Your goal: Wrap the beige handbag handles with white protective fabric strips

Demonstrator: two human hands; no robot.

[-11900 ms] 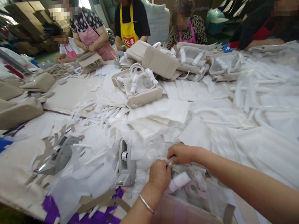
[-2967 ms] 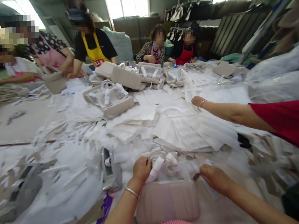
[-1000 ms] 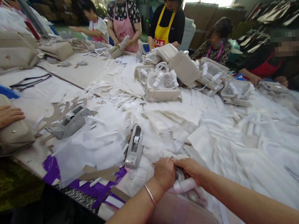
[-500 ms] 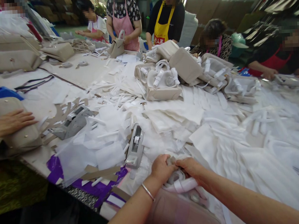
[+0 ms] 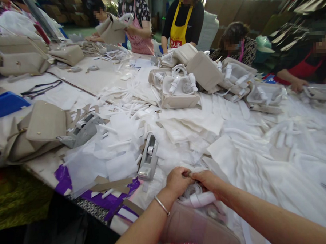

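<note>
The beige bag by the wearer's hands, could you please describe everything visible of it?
The smooth, leathery beige bag lies on the table, a rounded panel facing the camera. A white-wrapped tube and a pale coil lie at its far side. There the left hand and right hand appear to pinch a small, mostly hidden piece; the left forearm covers part of the bag.

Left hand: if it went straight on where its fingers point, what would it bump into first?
Probably the right hand: its fingertips are right by those of the left hand. Something small may be between them, but it's too hidden to tell.
</note>
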